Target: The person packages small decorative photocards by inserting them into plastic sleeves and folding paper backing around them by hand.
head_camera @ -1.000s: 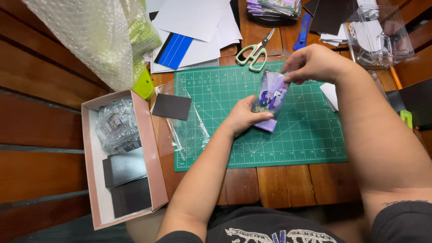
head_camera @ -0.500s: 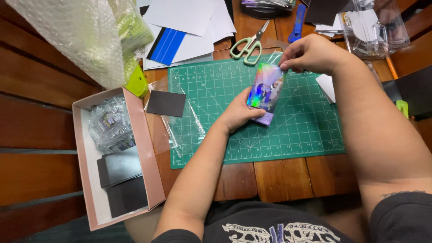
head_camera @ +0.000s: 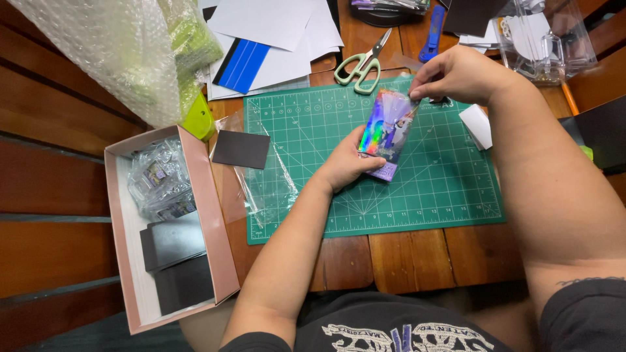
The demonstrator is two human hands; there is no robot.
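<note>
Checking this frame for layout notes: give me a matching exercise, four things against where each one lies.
Things:
1. scissors
2. holographic card
3. black square
4. pink box

Places:
A. on the wood left of the green cutting mat, open, with dark sheets inside
B. just above the mat's top edge
C. held over the mat between left hand and right hand
D. beside the mat's left edge, on clear plastic

Pairs: 1-B, 2-C, 3-D, 4-A

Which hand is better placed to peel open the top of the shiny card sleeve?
Right. The right hand already pinches the top edge of the holographic sleeve, while the left hand grips its lower part, steadying it above the green cutting mat.
</note>
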